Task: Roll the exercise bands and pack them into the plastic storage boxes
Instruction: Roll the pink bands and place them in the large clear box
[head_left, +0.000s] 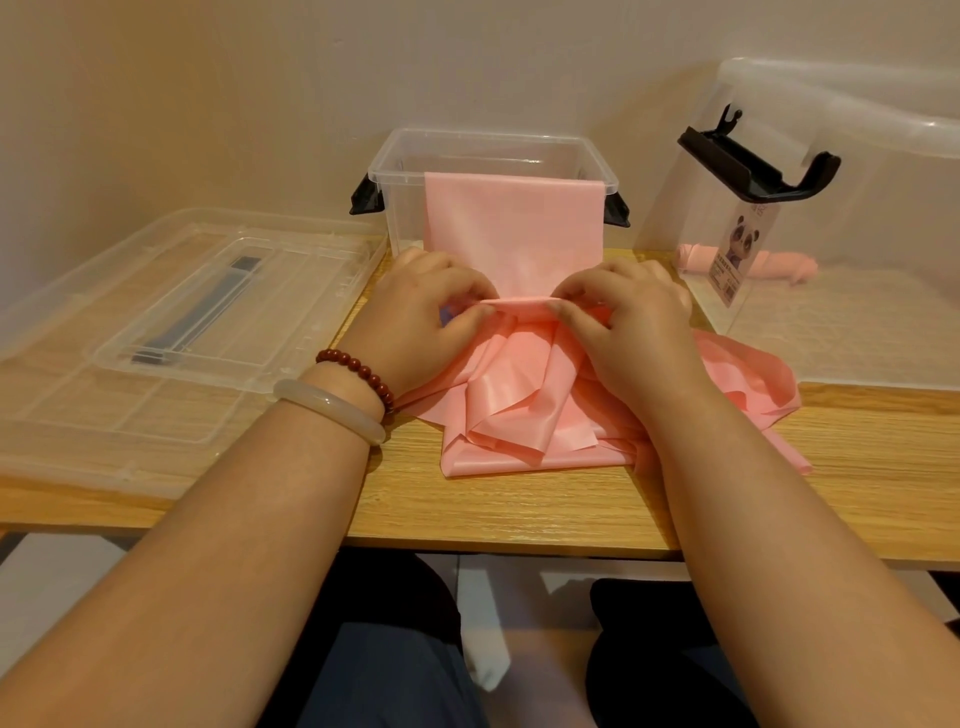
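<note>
At the centre of the frame, a pink exercise band (514, 228) is pinched along a fold by the left hand (431, 312) and the right hand (628, 317), with fingers curled and fingertips close together. Its upper end is draped over the rim of an open clear box (395, 156), and the rest is bunched on the wooden table (519, 509). At right, a panda label (743, 244), its writing unreadable, is seen on a second box (857, 208) holding rolled bands (789, 265). A lid (182, 312) is laid at left, and a bare strip of table is seen along the near edge.

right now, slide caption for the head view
Left hand and right hand pinch the edge of a pink exercise band draped over a clear storage box
</note>
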